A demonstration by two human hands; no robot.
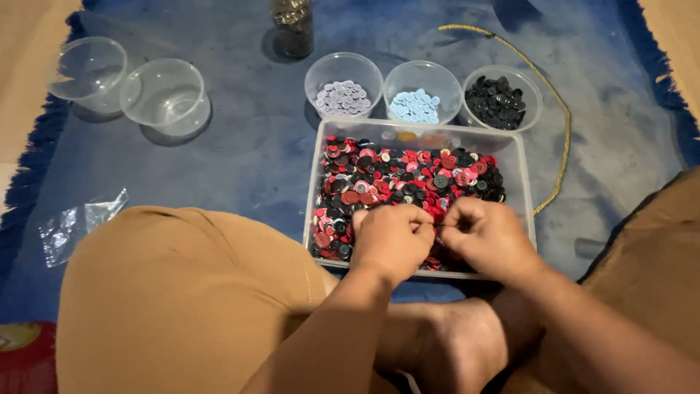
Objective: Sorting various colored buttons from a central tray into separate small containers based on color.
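Carpet (240, 146), blue and fringed, lies under everything, and a clear plastic tray (521, 175) sits on it in front of the person's crossed legs. The tray is full of mixed buttons (408, 179), mostly red and black. Just behind the tray stand three small clear cups in a row: one with pale purple buttons (343, 97), one with light blue buttons (415, 106), one with black buttons (497, 102). Far to the left of the tray are two empty clear cups (166, 97), tipped a little. A yellow cord (560, 138) curves past the tray's right side. A crumpled plastic bag (76, 222) lies to the tray's left. At the tray's near edge, the left hand (391, 237) and the right hand (487, 235) rest on the button pile, touching each other. Both are curled nearly closed with fingertips pinched together, perhaps on one button, but I cannot tell. It would be best to pinch one button at a time and keep the hands low, so none spill over the tray wall.
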